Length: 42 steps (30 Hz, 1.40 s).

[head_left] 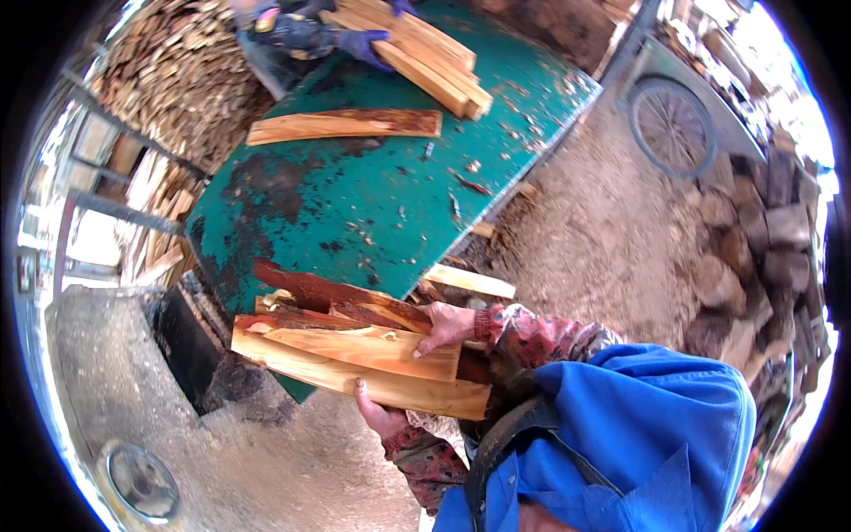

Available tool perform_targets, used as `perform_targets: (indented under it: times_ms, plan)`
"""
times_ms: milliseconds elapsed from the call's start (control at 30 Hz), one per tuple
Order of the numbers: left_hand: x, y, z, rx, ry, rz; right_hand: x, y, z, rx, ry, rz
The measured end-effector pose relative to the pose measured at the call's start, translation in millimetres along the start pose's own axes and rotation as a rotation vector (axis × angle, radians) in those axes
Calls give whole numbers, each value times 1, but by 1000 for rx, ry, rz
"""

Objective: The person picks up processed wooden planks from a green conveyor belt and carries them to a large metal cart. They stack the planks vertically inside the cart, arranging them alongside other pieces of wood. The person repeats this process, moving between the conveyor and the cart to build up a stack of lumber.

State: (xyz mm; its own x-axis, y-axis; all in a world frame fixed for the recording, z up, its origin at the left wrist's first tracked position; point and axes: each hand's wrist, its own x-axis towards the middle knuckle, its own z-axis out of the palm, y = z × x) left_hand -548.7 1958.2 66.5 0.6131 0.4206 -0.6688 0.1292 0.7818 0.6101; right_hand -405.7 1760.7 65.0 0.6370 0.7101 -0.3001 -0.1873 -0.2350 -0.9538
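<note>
A stack of split firewood (pixel 355 356) lies between my two hands at the near corner of the green table. Pale, freshly split faces show on the front pieces, and reddish-brown bark on the ones behind. My left hand (pixel 381 415) grips the lower edge of the stack, thumb up against the front piece. At the stack's right end, my right hand (pixel 443 328) clasps it from above, its thumb on the pale wood and its other fingers partly hidden. Whether the table bears part of the stack's weight, I cannot tell.
Across the green table (pixel 355 204), a co-worker's gloved hand (pixel 363 46) holds several long split pieces (pixel 425 58). A single split piece (pixel 346 126) lies nearer. Log rounds (pixel 736 257) are piled at right, near a spoked wheel (pixel 672 127). Stacked firewood (pixel 168 80) rises at far left.
</note>
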Motion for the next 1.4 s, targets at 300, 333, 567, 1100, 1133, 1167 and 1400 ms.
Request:
perform_targets:
  times_ms: [300, 333, 567, 1100, 1133, 1167, 1400]
  plan:
    - [-12, 5, 11, 89, -102, -9, -58, -25, 15, 37, 194, -126]
    - [-15, 5, 15, 95, -117, -1, -67, -30, 14, 70, 209, -138]
    - [-39, -19, 68, 231, -319, 143, -138, -38, -18, 193, 361, -314]
    - [-148, -282, 306, 578, -931, -78, -454, 31, -215, 337, 935, -434]
    - [-156, -299, 323, 598, -933, -182, -473, 35, -222, 356, 976, -429]
    - [-166, -316, 338, 632, -941, -159, -490, 38, -229, 368, 1014, -415]
    - [-221, -415, 444, 629, -1059, -266, -568, 52, -289, 473, 1204, -383]
